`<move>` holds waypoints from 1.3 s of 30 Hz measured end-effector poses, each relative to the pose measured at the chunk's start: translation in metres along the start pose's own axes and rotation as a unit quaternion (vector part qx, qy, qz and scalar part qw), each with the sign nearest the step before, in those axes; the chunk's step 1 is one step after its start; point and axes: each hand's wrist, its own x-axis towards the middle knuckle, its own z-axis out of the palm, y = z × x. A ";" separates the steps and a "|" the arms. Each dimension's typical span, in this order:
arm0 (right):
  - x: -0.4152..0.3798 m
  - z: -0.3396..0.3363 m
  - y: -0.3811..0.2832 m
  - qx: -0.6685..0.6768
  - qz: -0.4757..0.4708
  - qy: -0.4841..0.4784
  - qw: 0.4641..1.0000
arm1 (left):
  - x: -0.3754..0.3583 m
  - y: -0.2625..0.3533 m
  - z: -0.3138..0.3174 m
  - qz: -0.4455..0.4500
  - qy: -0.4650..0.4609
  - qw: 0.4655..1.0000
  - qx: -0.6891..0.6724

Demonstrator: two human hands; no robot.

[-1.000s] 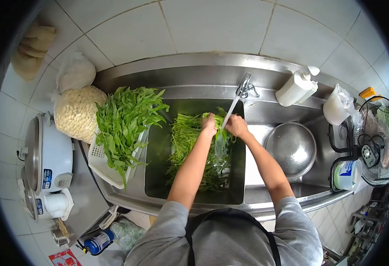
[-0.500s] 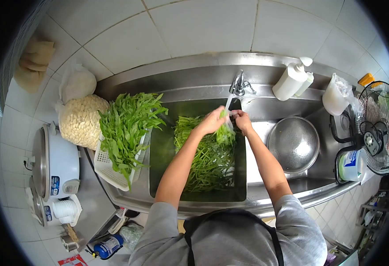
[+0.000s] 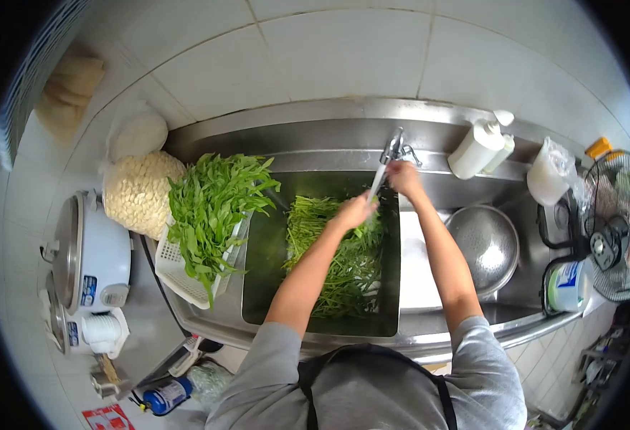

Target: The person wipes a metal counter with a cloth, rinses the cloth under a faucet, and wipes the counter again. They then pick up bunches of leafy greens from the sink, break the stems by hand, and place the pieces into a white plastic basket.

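Long-stemmed leafy greens [image 3: 329, 265] fill the left sink basin [image 3: 264, 272]. My left hand [image 3: 356, 213] is closed at the upper right of that basin, under the running water, with a bunch of greens at its fingers. The stream pours from a chrome faucet [image 3: 392, 145] just above. My right hand [image 3: 404, 179] is raised right below the faucet's lever, its fingers smeared by motion. Left of the basin, more leafy greens [image 3: 214, 215] are heaped on a white plastic basket [image 3: 178, 276].
A metal colander [image 3: 481, 251] lies in the right basin. Pump bottles [image 3: 476, 150] stand on the back ledge. A bag of pale beans or nuts [image 3: 139, 197] and a rice cooker [image 3: 103, 251] are at left; a fan [image 3: 605, 244] and a tub [image 3: 569, 284] at right.
My right hand has left the bunch of greens and moved up to the faucet. My left hand has dropped slightly lower over the basin. The whole view has shifted a little.
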 end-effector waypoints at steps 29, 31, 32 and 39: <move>-0.092 0.101 -0.221 0.023 -0.513 -0.125 0.849 | -0.186 -0.006 -0.156 0.061 0.452 0.696 -0.555; -0.082 0.107 -0.271 -0.066 -0.546 -0.151 0.822 | -0.247 0.002 -0.196 0.015 0.599 0.728 -0.333; -0.079 0.109 -0.301 -0.113 -0.560 -0.166 0.804 | -0.258 -0.031 -0.207 0.041 0.637 0.686 -0.349; -0.071 0.236 -0.437 -0.331 -0.727 -0.154 0.581 | -0.296 -0.193 -0.246 -0.417 0.464 0.724 -0.294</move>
